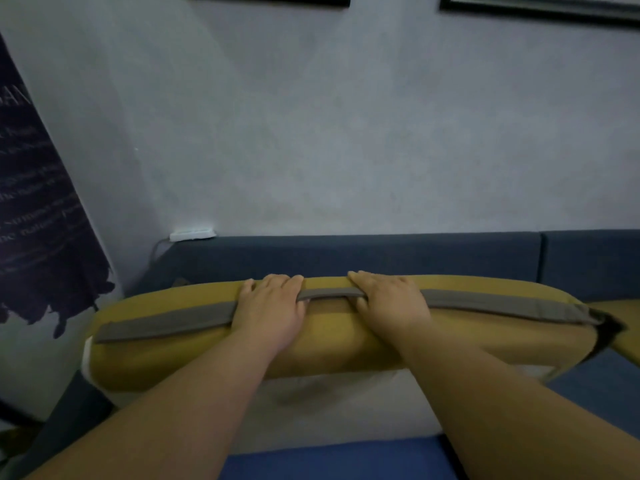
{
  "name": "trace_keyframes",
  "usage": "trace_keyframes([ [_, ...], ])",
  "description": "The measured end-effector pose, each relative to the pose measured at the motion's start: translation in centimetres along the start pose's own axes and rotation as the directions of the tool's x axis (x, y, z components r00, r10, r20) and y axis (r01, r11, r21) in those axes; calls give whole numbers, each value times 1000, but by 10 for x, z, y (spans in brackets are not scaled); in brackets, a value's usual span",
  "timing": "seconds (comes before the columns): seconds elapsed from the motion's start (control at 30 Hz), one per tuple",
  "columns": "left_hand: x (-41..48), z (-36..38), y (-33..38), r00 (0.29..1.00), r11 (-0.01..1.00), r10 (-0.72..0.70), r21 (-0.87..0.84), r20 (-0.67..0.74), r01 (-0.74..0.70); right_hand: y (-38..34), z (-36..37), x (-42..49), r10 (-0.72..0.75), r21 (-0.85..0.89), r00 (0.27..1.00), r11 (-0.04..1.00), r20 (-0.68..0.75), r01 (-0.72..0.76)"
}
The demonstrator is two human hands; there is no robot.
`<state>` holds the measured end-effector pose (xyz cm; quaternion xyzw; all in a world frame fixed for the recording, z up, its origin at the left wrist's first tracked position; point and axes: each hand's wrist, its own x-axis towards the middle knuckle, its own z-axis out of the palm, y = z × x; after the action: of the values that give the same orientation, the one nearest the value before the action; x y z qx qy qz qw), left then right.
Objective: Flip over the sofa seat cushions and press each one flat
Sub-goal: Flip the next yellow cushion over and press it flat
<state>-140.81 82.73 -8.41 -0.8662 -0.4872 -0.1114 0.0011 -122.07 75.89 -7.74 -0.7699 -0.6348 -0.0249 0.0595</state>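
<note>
A mustard-yellow seat cushion (332, 341) stands on edge across the sofa, its upper edge facing me with a grey fabric strip (166, 323) running along it. My left hand (270, 310) and my right hand (391, 303) lie side by side on that upper edge, fingers curled over the far side, gripping the cushion. The grey strip bulges up between the two hands. Below the cushion a white underside or lining (339, 403) shows. A second yellow cushion (627, 327) peeks in at the right edge.
The dark blue sofa backrest (363, 258) runs behind the cushion against a grey wall. The blue sofa front edge (329, 462) is near me. A dark banner (38, 216) hangs at the left, and a white power strip (192, 233) sits by the backrest's left end.
</note>
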Motion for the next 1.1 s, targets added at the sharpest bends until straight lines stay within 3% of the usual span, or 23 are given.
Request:
trace_keyframes([
  [0.6,132,0,-25,987,995,-84,-41,135,91,21,-7,132,-66,3,997,998,-35,66],
  [0.73,116,-2,-23,990,995,-67,-63,127,76,17,-6,114,-74,19,995,997,-69,75],
  [0.9,63,-12,-6,996,990,-86,-109,9,87,8,-18,58,-41,-5,989,999,-141,41],
  [1.1,-15,-35,6,996,996,-84,-41,-30,83,-7,-31,-20,-46,-49,976,998,-211,36],
])
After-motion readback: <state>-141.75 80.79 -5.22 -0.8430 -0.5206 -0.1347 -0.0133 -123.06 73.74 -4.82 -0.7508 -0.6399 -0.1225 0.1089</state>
